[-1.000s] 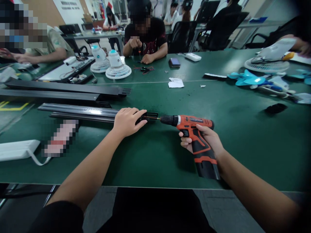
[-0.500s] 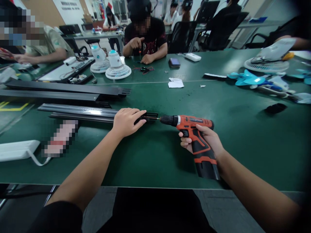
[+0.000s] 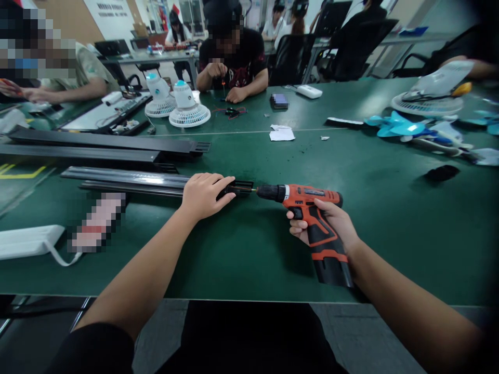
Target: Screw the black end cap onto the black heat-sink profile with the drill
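Observation:
My left hand (image 3: pixel 206 196) wraps over the right end of a long black profile strip (image 3: pixel 144 179) lying flat on the green table, fingers curled round it. In my right hand (image 3: pixel 336 222) is an orange and black cordless drill (image 3: pixel 312 200), held by its handle with the index finger at the trigger. Its chuck points left, level with the strip. The thin bit (image 3: pixel 254 190) reaches the slotted end of the strip just beyond my left fingers; whether it is inside cannot be made out. My palm hides part of the strip.
More black strips (image 3: pixel 105 143) lie behind at left. A phone (image 3: pixel 99 222) and a white power bank-like block (image 3: pixel 31 240) are near my left forearm. White fan parts (image 3: pixel 189 109) stand farther back, blue fan blades (image 3: pixel 393 124) at right. A co-worker (image 3: pixel 234 62) sits opposite with a screwdriver.
Both my hands, the drill and the strip stay practically where they were. The co-worker opposite has shifted a hand slightly at the screwdriver.

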Action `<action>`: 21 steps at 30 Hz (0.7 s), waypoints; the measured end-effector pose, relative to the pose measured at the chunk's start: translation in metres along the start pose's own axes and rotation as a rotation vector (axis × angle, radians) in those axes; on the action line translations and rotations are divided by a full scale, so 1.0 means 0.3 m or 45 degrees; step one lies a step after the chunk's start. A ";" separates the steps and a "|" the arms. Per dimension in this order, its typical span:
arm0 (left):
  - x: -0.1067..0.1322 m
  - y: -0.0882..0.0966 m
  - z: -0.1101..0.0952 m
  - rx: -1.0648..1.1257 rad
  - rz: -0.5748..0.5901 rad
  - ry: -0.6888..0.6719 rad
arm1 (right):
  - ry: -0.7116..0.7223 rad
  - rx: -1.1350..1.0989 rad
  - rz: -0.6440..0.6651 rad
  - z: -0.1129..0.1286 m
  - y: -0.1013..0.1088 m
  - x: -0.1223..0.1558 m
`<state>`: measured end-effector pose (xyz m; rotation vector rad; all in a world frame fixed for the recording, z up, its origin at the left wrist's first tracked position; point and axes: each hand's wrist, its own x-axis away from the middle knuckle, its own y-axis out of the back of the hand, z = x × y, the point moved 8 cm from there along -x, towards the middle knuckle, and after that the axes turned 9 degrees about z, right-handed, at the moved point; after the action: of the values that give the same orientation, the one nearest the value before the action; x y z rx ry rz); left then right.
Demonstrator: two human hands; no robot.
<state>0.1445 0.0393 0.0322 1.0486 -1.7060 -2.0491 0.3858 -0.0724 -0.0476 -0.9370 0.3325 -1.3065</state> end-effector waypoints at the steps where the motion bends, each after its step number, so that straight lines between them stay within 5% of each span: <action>1: 0.000 0.001 0.000 0.006 0.003 0.004 | 0.001 0.002 0.002 0.000 -0.001 0.000; 21: -0.001 0.000 0.003 0.010 0.015 -0.002 | 0.011 0.011 0.031 0.004 -0.002 0.001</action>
<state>0.1440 0.0401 0.0324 1.0372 -1.7185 -2.0377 0.3862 -0.0722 -0.0464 -0.9177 0.3438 -1.2888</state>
